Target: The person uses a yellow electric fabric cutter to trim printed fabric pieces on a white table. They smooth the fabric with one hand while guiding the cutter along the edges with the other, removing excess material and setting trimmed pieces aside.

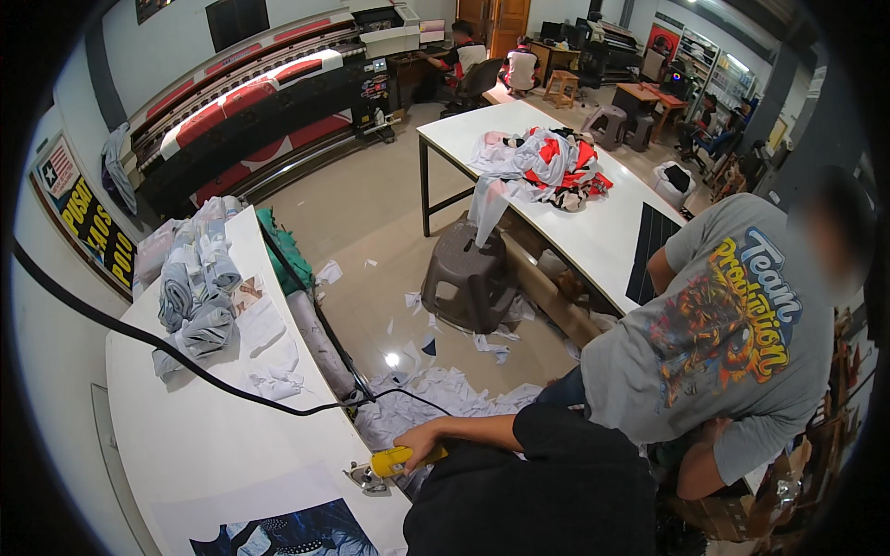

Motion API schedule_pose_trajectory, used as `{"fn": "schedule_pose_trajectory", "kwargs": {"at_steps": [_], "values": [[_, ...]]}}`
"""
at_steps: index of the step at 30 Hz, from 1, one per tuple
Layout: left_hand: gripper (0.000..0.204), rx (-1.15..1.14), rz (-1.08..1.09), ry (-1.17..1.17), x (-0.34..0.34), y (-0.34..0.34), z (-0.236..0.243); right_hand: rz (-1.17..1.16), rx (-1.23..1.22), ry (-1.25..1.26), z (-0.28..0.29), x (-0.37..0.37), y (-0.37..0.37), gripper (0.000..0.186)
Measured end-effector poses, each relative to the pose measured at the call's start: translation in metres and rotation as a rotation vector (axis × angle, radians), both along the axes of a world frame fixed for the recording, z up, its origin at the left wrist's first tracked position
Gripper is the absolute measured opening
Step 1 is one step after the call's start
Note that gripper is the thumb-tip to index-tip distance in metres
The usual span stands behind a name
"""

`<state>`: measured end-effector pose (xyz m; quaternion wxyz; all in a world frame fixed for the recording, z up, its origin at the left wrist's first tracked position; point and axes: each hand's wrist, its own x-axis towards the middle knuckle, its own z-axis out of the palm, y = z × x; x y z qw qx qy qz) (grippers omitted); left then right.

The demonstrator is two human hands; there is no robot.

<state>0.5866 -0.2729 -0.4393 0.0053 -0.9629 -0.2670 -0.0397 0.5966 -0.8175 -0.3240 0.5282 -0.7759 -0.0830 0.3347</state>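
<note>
My right hand (425, 444) reaches leftward from a black sleeve. Its fingers wrap around the yellow body of a handheld electric cloth cutter (393, 461), whose metal cutting head rests at the edge of a white table (222, 431). Just left of and below the cutter, a sheet printed in dark blue and black (287, 533) lies on that table, cut off by the picture's lower edge. My left hand is out of view.
A black cable (199, 375) hangs across the table. Grey fabric bundles (199, 283) lie at its far end. White scraps (445, 394) cover the floor beside it. A brown stool (468, 273) and a second white table (454, 125) stand beyond; a person in grey (714, 324) stands close by, right.
</note>
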Motion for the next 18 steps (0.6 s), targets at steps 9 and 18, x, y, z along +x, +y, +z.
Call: {"fn": "schedule_pose_trajectory", "kwargs": {"at_steps": [9, 18], "values": [[0.129, 0.026, -0.006, -0.024, -0.0019, -0.0026, -0.0038, 0.009, -0.024, -0.021, 0.0009, -0.0004, 0.0020, 0.089], [0.127, 0.053, -0.005, -0.041, -0.0055, -0.0005, -0.0006, -0.010, -0.085, -0.021, -0.0062, -0.0025, 0.0072, 0.087]]}}
